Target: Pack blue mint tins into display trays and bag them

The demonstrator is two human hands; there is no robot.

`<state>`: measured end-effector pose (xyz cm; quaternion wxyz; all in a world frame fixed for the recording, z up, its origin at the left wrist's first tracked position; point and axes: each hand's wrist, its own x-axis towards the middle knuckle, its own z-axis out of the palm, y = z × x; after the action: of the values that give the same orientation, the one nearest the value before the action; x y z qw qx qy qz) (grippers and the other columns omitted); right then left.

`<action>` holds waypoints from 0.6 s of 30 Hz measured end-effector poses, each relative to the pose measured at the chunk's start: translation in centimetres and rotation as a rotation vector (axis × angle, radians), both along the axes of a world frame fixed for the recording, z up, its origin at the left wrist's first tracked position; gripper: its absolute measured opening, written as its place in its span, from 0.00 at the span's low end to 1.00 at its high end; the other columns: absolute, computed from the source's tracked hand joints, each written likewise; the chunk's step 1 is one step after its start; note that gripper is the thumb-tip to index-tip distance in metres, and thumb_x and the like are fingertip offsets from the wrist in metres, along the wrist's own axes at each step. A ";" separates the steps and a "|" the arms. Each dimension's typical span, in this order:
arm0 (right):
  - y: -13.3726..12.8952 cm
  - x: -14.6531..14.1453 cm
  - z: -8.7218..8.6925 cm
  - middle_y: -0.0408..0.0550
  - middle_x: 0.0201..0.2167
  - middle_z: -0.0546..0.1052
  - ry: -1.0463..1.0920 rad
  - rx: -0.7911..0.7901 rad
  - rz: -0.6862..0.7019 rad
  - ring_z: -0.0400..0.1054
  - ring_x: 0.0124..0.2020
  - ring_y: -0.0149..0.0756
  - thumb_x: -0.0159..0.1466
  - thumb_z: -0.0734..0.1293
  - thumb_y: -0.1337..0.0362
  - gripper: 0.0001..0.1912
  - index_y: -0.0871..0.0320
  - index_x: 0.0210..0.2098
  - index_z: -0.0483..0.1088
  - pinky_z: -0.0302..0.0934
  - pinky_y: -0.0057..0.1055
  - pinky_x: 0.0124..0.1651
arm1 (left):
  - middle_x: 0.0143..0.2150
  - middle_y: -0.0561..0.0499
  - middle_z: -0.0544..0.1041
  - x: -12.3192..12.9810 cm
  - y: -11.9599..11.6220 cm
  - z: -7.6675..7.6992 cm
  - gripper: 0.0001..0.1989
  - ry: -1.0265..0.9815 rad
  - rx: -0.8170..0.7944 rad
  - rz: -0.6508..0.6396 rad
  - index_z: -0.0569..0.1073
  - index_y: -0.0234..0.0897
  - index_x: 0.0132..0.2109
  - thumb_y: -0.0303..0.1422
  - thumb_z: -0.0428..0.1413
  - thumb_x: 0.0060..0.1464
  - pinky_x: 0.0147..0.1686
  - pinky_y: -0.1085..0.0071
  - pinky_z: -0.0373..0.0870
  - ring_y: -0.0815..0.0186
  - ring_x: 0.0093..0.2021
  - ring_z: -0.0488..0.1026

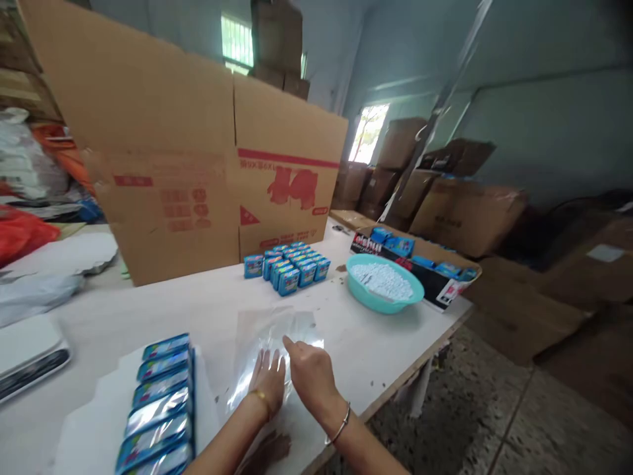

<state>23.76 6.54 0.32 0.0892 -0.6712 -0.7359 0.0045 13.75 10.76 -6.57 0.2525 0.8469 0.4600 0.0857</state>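
Note:
A sheet of clear plastic film (pixel 252 333) lies on the white table in front of me, shiny with reflections. My left hand (pixel 270 379) rests flat on it with the fingers stretched out. Beside it, my right hand (pixel 311 369) is closed over the film, thumb and fingers together; whatever they pinch is hidden. Just beyond the film stands a block of small blue boxes (pixel 291 267) in rows. To the left, a row of blue film-wrapped packs (pixel 161 402) lies on white card.
A turquoise basin (pixel 380 305) of small white pieces stands at the right, before an open carton (pixel 435 290) of blue packs. A large cardboard box (pixel 198 165) rises behind. A white scale (pixel 30 349) sits far left. The table edge (pixel 395 379) runs along my right.

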 end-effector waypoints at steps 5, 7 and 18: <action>2.1 0.2 1.9 0.53 0.34 0.78 -0.101 0.051 -0.043 0.74 0.35 0.38 0.59 0.59 0.78 0.28 0.55 0.57 0.64 0.64 0.28 0.33 | 0.41 0.43 0.80 -2.2 -1.5 4.5 0.13 -0.328 -0.099 -0.045 0.78 0.44 0.39 0.36 0.57 0.43 0.54 0.50 0.61 0.48 0.46 0.73; 2.1 -0.6 1.9 0.53 0.33 0.79 -0.122 -0.019 -0.016 0.75 0.34 0.40 0.59 0.59 0.78 0.26 0.56 0.55 0.67 0.64 0.29 0.32 | 0.39 0.48 0.80 -6.0 -2.9 7.3 0.10 -0.501 -0.133 -0.003 0.79 0.49 0.36 0.40 0.58 0.45 0.48 0.57 0.68 0.52 0.42 0.75; 0.2 -9.8 -3.4 0.62 0.33 0.79 -0.032 -0.244 0.233 0.75 0.38 0.45 0.61 0.58 0.76 0.13 0.64 0.40 0.73 0.64 0.32 0.35 | 0.37 0.41 0.78 -21.6 -3.8 1.3 0.33 -0.916 -0.364 1.178 0.74 0.32 0.37 0.60 0.51 0.45 0.34 0.64 0.70 0.58 0.35 0.75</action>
<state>13.95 6.70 -3.05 -0.0058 -0.5872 -0.8040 0.0935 -7.86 6.94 -5.23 0.4659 0.2872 0.6916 0.4713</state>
